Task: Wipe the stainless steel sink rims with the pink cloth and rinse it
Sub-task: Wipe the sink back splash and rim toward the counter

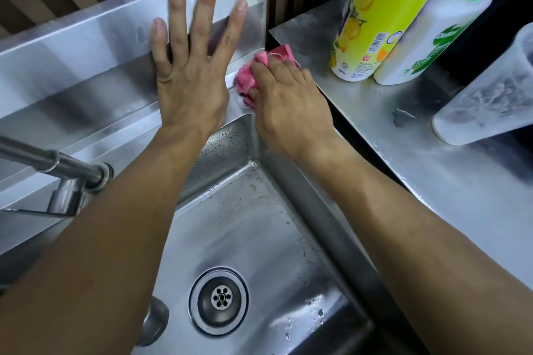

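- One cloth (253,72), pink, bunched at the sink's (311,190) far right rim corner; right hand (288,106) grips it, fingers curled
- Left hand (190,78) flat on the backsplash (86,46); fingers wide
- Two bottles (383,8); one cup (490,95); one tap (57,170)

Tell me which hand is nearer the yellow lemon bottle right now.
Right. The right hand grips the pink cloth at the sink's back right corner, just left of the yellow bottle. The left hand lies flat on the backsplash, farther left.
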